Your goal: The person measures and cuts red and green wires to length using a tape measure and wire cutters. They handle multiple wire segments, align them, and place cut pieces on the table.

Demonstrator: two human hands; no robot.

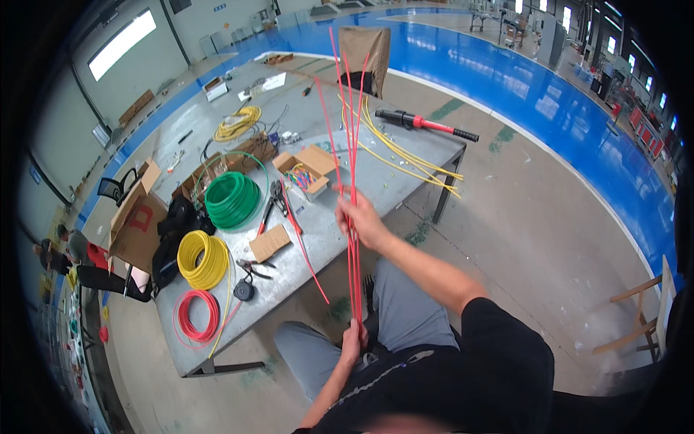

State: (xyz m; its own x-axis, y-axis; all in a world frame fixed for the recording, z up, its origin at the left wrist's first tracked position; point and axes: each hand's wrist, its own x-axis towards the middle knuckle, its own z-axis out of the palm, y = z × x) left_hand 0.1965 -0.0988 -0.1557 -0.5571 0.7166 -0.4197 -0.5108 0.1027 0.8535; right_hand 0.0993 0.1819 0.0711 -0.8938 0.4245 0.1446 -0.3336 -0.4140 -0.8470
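Observation:
A bundle of several long red wires (pixel 353 271) stands nearly upright in front of me, its upper ends fanning apart above the table. My right hand (pixel 363 220) is closed round the middle of the bundle. Lower down, close to my lap, my left hand (pixel 353 341) grips the same wires near their bottom ends. To the left of the bundle, one more red wire (pixel 311 264) hangs over the table's front edge. Beside it on the table lie a red-handled crimping tool (pixel 278 206) and a small flat cardboard piece (pixel 270 243).
The grey metal table (pixel 318 249) carries a green wire coil (pixel 233 200), yellow coil (pixel 203 260), red coil (pixel 196 317), pliers (pixel 254 269), tape measure (pixel 244 290), open box of coloured pieces (pixel 307 173), yellow wires (pixel 405 160) and long red-and-black tool (pixel 426 124). A covered chair (pixel 365 54) stands behind.

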